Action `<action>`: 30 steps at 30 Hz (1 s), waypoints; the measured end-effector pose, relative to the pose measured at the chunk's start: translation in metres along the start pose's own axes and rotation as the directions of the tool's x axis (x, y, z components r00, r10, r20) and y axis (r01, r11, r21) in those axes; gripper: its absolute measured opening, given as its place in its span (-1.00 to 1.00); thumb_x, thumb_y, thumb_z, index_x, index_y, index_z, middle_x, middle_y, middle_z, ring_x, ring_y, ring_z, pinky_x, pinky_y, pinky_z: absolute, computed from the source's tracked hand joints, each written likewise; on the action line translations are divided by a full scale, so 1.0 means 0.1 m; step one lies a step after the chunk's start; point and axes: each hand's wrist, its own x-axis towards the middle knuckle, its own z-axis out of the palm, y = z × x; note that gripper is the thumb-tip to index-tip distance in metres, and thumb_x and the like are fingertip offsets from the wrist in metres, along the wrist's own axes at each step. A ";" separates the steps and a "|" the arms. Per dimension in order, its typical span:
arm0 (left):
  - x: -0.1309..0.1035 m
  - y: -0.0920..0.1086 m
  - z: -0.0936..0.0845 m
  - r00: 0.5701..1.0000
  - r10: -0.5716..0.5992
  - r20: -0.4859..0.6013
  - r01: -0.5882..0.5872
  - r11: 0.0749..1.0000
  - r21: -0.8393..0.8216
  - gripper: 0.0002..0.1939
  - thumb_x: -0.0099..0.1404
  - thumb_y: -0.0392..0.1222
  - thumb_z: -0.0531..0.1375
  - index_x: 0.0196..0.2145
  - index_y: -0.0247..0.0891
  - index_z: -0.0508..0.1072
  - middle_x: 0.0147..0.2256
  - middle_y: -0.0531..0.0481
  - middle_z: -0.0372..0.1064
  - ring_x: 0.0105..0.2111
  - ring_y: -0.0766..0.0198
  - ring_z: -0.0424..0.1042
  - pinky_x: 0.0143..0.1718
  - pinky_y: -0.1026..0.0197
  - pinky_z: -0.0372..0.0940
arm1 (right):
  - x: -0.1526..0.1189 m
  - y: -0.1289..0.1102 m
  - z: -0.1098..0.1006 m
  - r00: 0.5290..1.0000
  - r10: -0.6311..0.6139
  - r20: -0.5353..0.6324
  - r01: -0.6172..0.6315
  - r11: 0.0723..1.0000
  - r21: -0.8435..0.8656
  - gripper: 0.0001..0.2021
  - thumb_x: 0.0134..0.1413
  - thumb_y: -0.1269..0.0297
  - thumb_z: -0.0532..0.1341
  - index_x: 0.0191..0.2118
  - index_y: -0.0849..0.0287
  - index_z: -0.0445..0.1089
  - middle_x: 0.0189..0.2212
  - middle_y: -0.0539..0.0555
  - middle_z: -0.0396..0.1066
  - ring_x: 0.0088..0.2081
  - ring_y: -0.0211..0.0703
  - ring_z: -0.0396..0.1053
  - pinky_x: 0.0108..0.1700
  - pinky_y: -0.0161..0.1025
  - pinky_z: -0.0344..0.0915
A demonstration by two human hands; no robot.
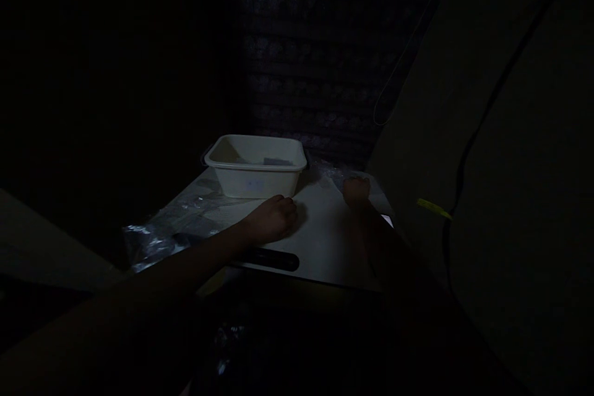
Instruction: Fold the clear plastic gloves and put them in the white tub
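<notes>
The scene is very dark. My left hand [273,220] is closed, its fingers curled over the white tabletop [320,241] in front of a white plastic tub [255,182]. Whatever it may hold is hidden. Just below that hand lies a long black object [273,258] with a rounded end, partly covered by my forearm. Farther right, my right hand [356,190] is also closed, close to a clear plastic bag [331,170] at the far side of the table. Its fingertips are turned away, and I cannot see what is in them.
Crumpled clear plastic [151,244] lies along the table's left side. A grey piece [277,161] shows inside the tub. A small bright-edged object [387,220] sits by my right forearm. On the right, a dark cable [461,167] with a yellow tie [432,206] runs along the wall.
</notes>
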 end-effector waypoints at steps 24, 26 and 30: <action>0.36 0.05 0.08 0.859 -0.490 -0.147 0.381 0.804 -0.457 -0.65 -0.03 -0.31 0.05 -0.21 -0.40 0.26 -0.20 -0.22 0.24 -0.17 0.14 0.21 -0.20 0.13 0.15 | -0.85 -0.49 -0.59 0.986 -0.102 -0.133 0.160 0.341 0.926 -0.78 -0.33 0.21 0.14 -0.74 0.24 0.20 -0.75 -0.09 0.15 -0.63 -0.39 0.10 -0.57 -0.42 0.03; 0.33 0.02 0.03 0.876 -0.480 -0.052 0.427 0.821 -0.380 -0.79 0.02 -0.35 -0.02 -0.39 -0.39 0.35 -0.35 -0.18 0.32 -0.28 0.18 0.29 -0.27 0.17 0.18 | -0.84 -0.48 -0.56 0.989 -0.071 -0.133 0.149 0.324 0.934 -0.81 -0.34 0.23 0.14 -0.73 0.24 0.21 -0.74 -0.08 0.17 -0.61 -0.38 0.13 -0.56 -0.42 0.05; 0.21 -0.07 -0.04 0.871 -0.491 0.022 0.477 0.833 -0.281 -0.77 0.06 -0.35 -0.07 -0.45 -0.37 0.37 -0.43 -0.16 0.35 -0.37 0.22 0.32 -0.34 0.22 0.18 | -0.79 -0.37 -0.52 0.991 0.096 -0.098 0.062 0.324 0.944 -0.85 -0.33 0.29 0.12 -0.73 0.22 0.20 -0.74 -0.07 0.20 -0.61 -0.35 0.17 -0.53 -0.39 0.10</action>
